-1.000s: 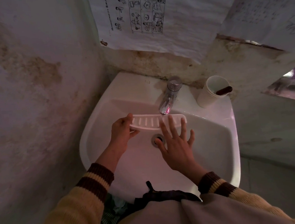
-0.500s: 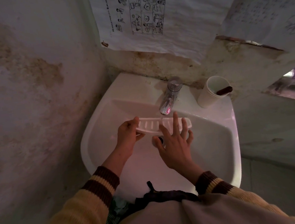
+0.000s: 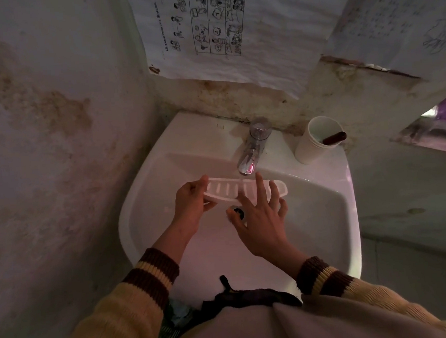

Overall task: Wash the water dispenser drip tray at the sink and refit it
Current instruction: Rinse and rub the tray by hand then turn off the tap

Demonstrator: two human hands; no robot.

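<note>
**Tray held under the tap, both hands on it**

I record a stained wall (image 3: 42,156) filling the left of the frame. A white sink (image 3: 129,216) takes the centre, set into the corner. Printed sheets (image 3: 260,46) hang across the top of the frame, above the sink.

Two arms in yellow sleeves with brown cuffs enter from the bottom edge. The right hand (image 3: 263,224), just right of centre, has its fingers straight and spread, with the tips laid on the right half of the tray. The left hand (image 3: 190,206), left of centre, pinches the tray's left end, thumb on top and fingers beneath.

The tray (image 3: 223,190) is white and slotted. It is held lengthwise across the basin, above the bowl, with its middle directly below the spout. The chrome tap (image 3: 252,150) stands at the back rim, above centre. I cannot confirm whether water is running.

A white cup (image 3: 313,145) stands on the rim to the right of the tap, with a dark stick (image 3: 334,137) across its mouth. The drain (image 3: 238,211) shows between the two hands, partly covered by the right one.
</note>
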